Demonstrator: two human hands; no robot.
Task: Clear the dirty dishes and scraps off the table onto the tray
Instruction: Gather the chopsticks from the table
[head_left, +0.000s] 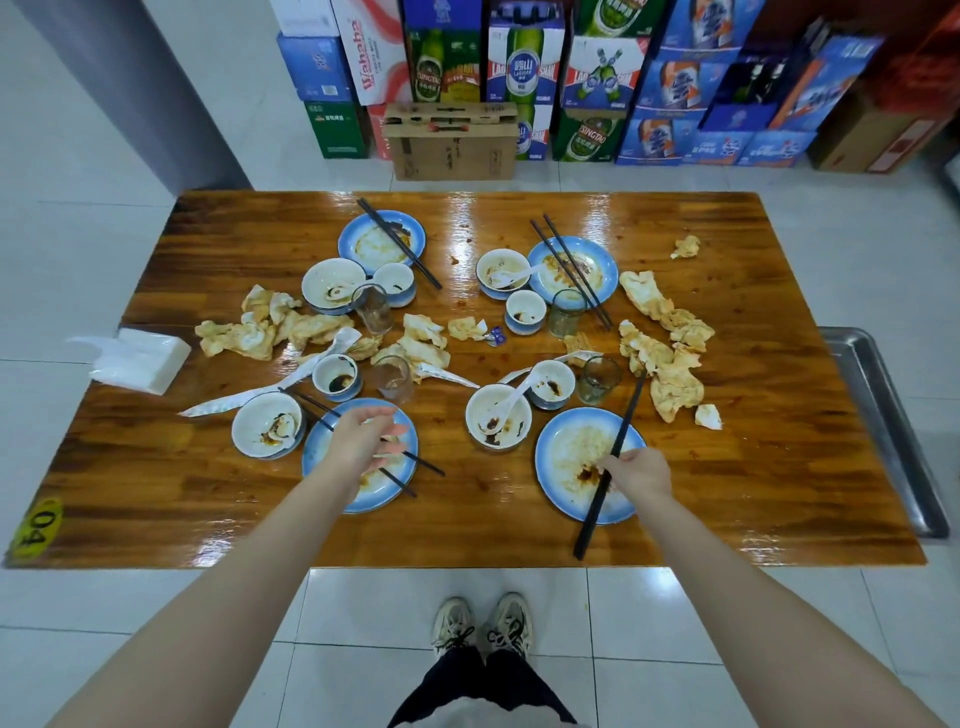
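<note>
My right hand (640, 474) grips a pair of black chopsticks (613, 457) over the near right blue-rimmed plate (566, 452). My left hand (363, 439) hovers with fingers spread over the near left plate (358, 499), just above another pair of chopsticks (415, 460) lying across it. Dirty bowls (497, 415), small sauce cups (550, 384), glasses (598, 379) and stained crumpled napkins (670, 332) cover the wooden table (779, 467). Two more plates (382, 241) with chopsticks sit at the far side. A metal tray (883, 415) lies off the table's right edge.
A pack of white tissues (140, 358) hangs over the table's left edge. Stacked drink cartons (524, 67) and a cardboard box (449, 140) line the wall beyond the table. A yellow "04" sticker (36, 525) marks the near left corner.
</note>
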